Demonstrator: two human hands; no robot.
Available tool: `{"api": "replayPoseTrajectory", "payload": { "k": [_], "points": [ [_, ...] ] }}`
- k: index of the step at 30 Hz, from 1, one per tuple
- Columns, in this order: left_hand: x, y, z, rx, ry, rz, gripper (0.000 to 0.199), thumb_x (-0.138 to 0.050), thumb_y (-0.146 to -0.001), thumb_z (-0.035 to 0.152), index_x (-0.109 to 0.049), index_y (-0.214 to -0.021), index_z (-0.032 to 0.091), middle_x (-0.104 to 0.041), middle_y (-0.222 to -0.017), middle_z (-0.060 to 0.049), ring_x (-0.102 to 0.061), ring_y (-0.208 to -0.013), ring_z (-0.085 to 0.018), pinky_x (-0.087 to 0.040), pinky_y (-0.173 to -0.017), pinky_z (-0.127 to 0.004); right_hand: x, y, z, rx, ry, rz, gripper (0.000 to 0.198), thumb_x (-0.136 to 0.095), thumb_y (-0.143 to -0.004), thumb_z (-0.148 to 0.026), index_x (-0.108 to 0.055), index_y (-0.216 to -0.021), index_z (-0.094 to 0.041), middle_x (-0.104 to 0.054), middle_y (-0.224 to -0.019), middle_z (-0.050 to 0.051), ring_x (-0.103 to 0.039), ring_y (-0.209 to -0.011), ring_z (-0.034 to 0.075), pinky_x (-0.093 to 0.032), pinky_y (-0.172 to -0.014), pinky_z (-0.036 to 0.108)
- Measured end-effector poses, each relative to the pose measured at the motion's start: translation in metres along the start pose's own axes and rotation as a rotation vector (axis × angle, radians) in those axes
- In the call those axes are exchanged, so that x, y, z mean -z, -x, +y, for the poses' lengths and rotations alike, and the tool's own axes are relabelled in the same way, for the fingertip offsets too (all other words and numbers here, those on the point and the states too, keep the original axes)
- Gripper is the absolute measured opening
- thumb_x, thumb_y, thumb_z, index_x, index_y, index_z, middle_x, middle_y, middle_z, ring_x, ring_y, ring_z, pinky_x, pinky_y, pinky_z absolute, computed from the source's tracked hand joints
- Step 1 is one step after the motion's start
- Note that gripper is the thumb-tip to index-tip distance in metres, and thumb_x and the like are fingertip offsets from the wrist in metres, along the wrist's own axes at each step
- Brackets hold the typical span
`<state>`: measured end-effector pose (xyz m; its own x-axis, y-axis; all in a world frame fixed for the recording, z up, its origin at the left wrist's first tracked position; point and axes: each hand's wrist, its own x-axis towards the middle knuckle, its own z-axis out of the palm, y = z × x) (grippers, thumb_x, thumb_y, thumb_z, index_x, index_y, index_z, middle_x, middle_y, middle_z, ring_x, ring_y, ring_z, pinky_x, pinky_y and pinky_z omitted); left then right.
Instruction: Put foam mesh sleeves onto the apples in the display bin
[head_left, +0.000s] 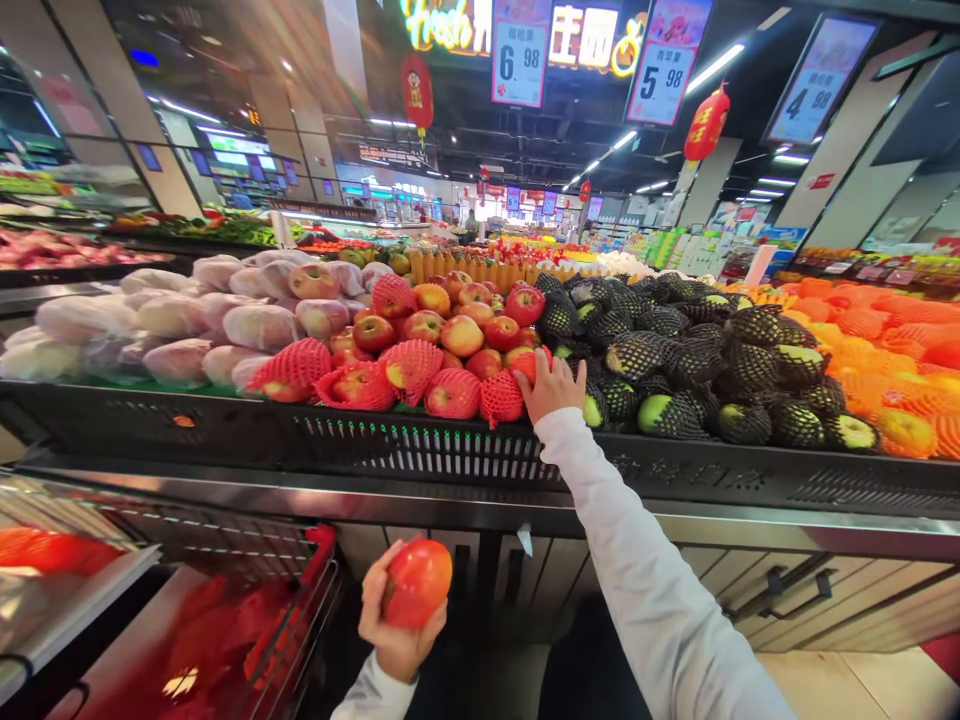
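Observation:
A red apple [418, 584] rests in my left hand [401, 612], whose fingers are wrapped round it, low in front of the display. My right hand [553, 386] reaches to the front edge of the fruit display. Its fingers are spread and touch a red apple [528, 368] at the right end of the apple pile; the hand partly hides this fruit. Beside it lie several apples in red foam nets [452, 393], with bare red-yellow apples [462, 336] behind them. Green fruits in black foam nets [670, 415] lie just right of my right hand.
A black slatted rim [420, 452] runs along the display front. Wrapped pinkish fruits [262, 327] lie left, orange-netted fruits [900, 385] right. A shopping cart [321, 560] with red bags stands at lower left. Price signs [519, 55] hang overhead.

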<state>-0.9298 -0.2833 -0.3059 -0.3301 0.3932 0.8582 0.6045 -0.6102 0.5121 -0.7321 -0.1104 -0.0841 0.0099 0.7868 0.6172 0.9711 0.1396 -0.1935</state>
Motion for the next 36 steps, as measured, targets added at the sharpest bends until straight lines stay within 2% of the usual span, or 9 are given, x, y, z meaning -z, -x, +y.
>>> {"api": "replayPoseTrajectory", "payload": {
  "k": [4, 8, 12, 14, 17, 19, 27, 31, 36],
  "points": [
    [0.023, 0.073, -0.040, 0.045, -0.234, -0.319, 0.061, -0.064, -0.082, 0.036, -0.041, -0.138, 0.023, -0.065, -0.121, -0.017, -0.070, -0.103, -0.034, -0.062, -0.081, -0.051, 0.002, -0.009, 0.001, -0.018, 0.076, -0.095, 0.065, -0.044, -0.096, -0.053, -0.041, -0.151, -0.018, -0.044, -0.155, 0.020, -0.027, -0.148, 0.044, -0.014, -0.115, 0.073],
    [0.040, 0.123, -0.060, 0.073, -0.282, -0.613, 0.052, -0.060, -0.081, 0.030, -0.052, -0.132, 0.020, -0.071, -0.123, -0.016, -0.072, -0.105, -0.032, -0.062, -0.086, -0.047, 0.015, -0.024, 0.000, 0.008, 0.011, -0.293, 0.066, -0.044, -0.096, -0.055, -0.036, -0.154, -0.024, -0.031, -0.164, 0.012, -0.020, -0.152, 0.042, -0.021, -0.118, 0.067],
    [0.045, 0.147, -0.068, 0.228, -0.257, -0.885, 0.049, -0.054, -0.081, 0.025, -0.060, -0.129, 0.021, -0.069, -0.129, -0.011, -0.068, -0.116, -0.029, -0.059, -0.096, -0.043, 0.023, -0.018, -0.009, 0.187, -0.108, -0.052, 0.054, -0.041, -0.100, -0.043, -0.048, -0.147, -0.017, -0.042, -0.158, 0.013, -0.029, -0.150, 0.031, -0.026, -0.122, 0.052],
    [0.043, 0.151, -0.070, 0.293, -0.239, -0.946, 0.052, -0.054, -0.080, 0.025, -0.059, -0.131, 0.019, -0.067, -0.132, -0.012, -0.067, -0.119, -0.029, -0.057, -0.099, -0.044, 0.023, -0.009, -0.015, 0.356, -0.182, -0.036, 0.049, -0.043, -0.099, -0.037, -0.055, -0.141, -0.015, -0.052, -0.151, 0.011, -0.037, -0.145, 0.026, -0.029, -0.122, 0.045],
    [0.037, 0.150, -0.072, 0.403, -0.221, -0.947, 0.055, -0.052, -0.081, 0.025, -0.055, -0.135, 0.016, -0.064, -0.136, -0.015, -0.065, -0.122, -0.029, -0.053, -0.105, -0.046, 0.018, 0.006, -0.019, 0.534, -0.247, -0.159, 0.037, -0.054, -0.095, -0.032, -0.066, -0.126, -0.016, -0.068, -0.131, 0.010, -0.056, -0.125, 0.025, -0.040, -0.114, 0.041],
    [0.035, 0.149, -0.073, 0.462, -0.202, -0.914, 0.054, -0.050, -0.083, 0.026, -0.052, -0.136, 0.016, -0.062, -0.137, -0.015, -0.063, -0.124, -0.029, -0.051, -0.107, -0.047, 0.015, 0.015, -0.017, 0.542, -0.278, -0.154, 0.026, -0.057, -0.093, -0.031, -0.072, -0.110, -0.018, -0.073, -0.118, 0.009, -0.061, -0.113, 0.023, -0.046, -0.107, 0.040],
    [0.036, 0.146, -0.074, 0.517, -0.148, -0.842, 0.052, -0.052, -0.085, 0.031, -0.051, -0.136, 0.018, -0.061, -0.136, -0.015, -0.060, -0.128, -0.030, -0.048, -0.111, -0.050, 0.011, 0.053, 0.003, 0.245, -0.283, 0.158, 0.028, -0.060, -0.090, -0.047, -0.067, -0.088, -0.020, -0.069, -0.099, 0.009, -0.062, -0.098, 0.023, -0.050, -0.092, 0.036],
    [0.037, 0.148, -0.075, 0.482, -0.151, -0.840, 0.050, -0.051, -0.086, 0.031, -0.052, -0.135, 0.018, -0.062, -0.135, -0.014, -0.061, -0.126, -0.028, -0.050, -0.109, -0.046, 0.009, 0.057, -0.008, 0.121, -0.256, 0.159, 0.031, -0.061, -0.089, -0.048, -0.064, -0.097, -0.019, -0.066, -0.106, 0.011, -0.062, -0.102, 0.025, -0.051, -0.092, 0.037],
    [0.039, 0.150, -0.073, 0.469, -0.156, -0.849, 0.051, -0.050, -0.086, 0.030, -0.051, -0.136, 0.017, -0.062, -0.136, -0.015, -0.061, -0.127, -0.029, -0.049, -0.109, -0.048, 0.011, 0.045, -0.032, -0.056, -0.141, 0.005, 0.060, -0.069, -0.075, -0.062, -0.057, -0.113, -0.016, -0.067, -0.109, 0.016, -0.067, -0.097, 0.032, -0.053, -0.085, 0.042]
  ]
}}
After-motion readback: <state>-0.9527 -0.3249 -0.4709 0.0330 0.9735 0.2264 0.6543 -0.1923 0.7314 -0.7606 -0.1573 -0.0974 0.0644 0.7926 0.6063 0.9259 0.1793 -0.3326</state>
